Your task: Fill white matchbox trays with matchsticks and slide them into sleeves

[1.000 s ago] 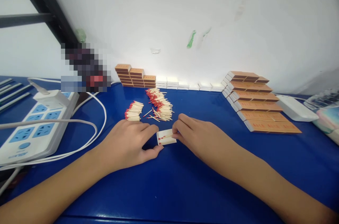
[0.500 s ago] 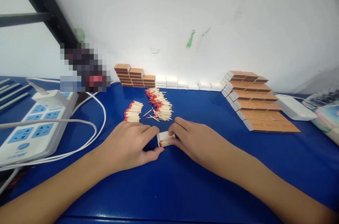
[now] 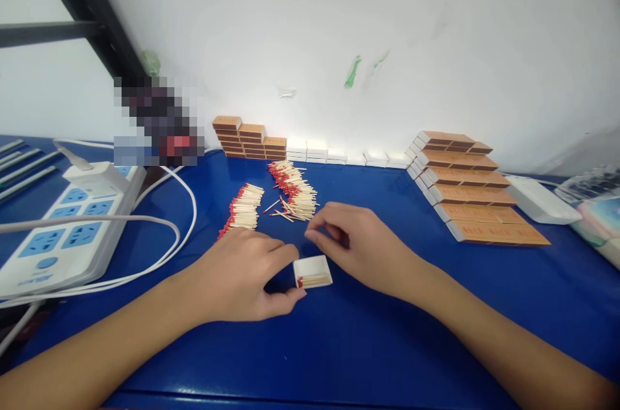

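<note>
A white matchbox tray (image 3: 312, 265) lies on the blue table, with several red-headed matches (image 3: 314, 281) along its near side. My left hand (image 3: 252, 274) has the tray's left end between thumb and index finger. Above and right of the tray is my right hand (image 3: 346, 235), apart from it, fingers curled and fingertips close together; nothing shows between them. Beyond the hands lie a neat row of matches (image 3: 247, 206), partly hidden by my left hand, and a larger loose heap of matches (image 3: 296, 190).
Along the wall stand stacked brown matchboxes (image 3: 252, 145) and white trays (image 3: 317, 152). A stepped pile of matchboxes (image 3: 465, 194) is at the right, beside a white device (image 3: 542, 200). A power strip (image 3: 72, 223) and white cables (image 3: 188, 203) occupy the left.
My right hand has let go of the tray and moved up and right of it. The tray and my left hand sit slightly lower in view, exposing more of the tray.
</note>
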